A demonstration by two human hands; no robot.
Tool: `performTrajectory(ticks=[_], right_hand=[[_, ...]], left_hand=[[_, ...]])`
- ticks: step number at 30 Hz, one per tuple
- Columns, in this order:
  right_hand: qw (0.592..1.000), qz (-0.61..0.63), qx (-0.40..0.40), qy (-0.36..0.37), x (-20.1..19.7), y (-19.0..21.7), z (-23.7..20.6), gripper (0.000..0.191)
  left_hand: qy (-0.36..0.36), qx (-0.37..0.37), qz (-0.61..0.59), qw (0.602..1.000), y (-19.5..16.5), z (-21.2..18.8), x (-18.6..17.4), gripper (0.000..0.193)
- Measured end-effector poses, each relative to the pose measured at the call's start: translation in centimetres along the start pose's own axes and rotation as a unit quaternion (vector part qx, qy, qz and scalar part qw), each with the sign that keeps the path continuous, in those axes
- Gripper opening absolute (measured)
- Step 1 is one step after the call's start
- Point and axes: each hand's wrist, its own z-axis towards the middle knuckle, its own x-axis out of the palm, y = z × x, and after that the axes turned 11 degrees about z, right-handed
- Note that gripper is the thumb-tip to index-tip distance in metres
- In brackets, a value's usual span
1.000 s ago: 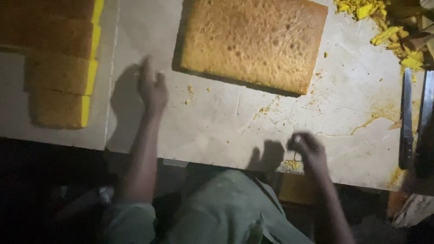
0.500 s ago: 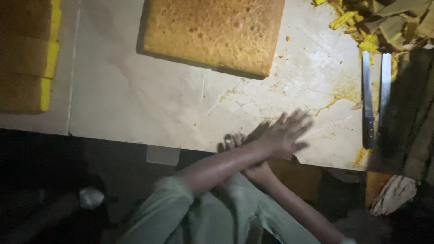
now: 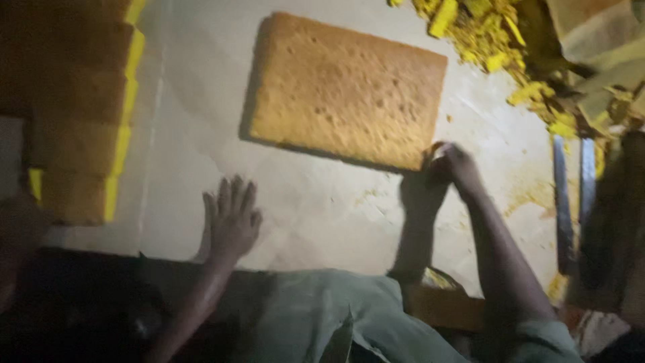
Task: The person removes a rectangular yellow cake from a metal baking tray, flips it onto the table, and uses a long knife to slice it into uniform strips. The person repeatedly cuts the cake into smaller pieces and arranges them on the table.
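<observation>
A large rectangular slab of golden sponge cake [image 3: 346, 87] lies on the pale paper-covered worktop [image 3: 316, 202]. My right hand [image 3: 451, 165] touches the slab's near right corner, fingers curled at its edge; whether it grips the cake is unclear. My left hand [image 3: 232, 218] lies flat on the paper near the front edge, fingers spread, holding nothing, well short of the slab.
Stacked cut cake blocks [image 3: 84, 114] with yellow sides fill the left. A heap of yellow cake trimmings [image 3: 497, 47] lies at the top right. Two long metal blades [image 3: 571, 195] lie along the right edge. The table's front edge runs just below my hands.
Both hands were together at the front edge half a second ago. Now the right hand has reached up to the slab's corner and the left has moved left, flat on the paper.
</observation>
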Motion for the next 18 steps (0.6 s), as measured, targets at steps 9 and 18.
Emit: performTrajectory(ticks=[9,18], right_hand=[[0.977,0.166,-0.044,-0.127,3.1,8.0,19.2,0.037],[0.970,-0.189,-0.115,-0.099,7.2,11.3,17.3,0.029]], left_hand=[[-0.203,0.043,-0.277,0.938,7.0,33.2,-9.2,0.064],[-0.168,0.164,-0.081,0.969,4.2,32.5,-19.0,0.041]])
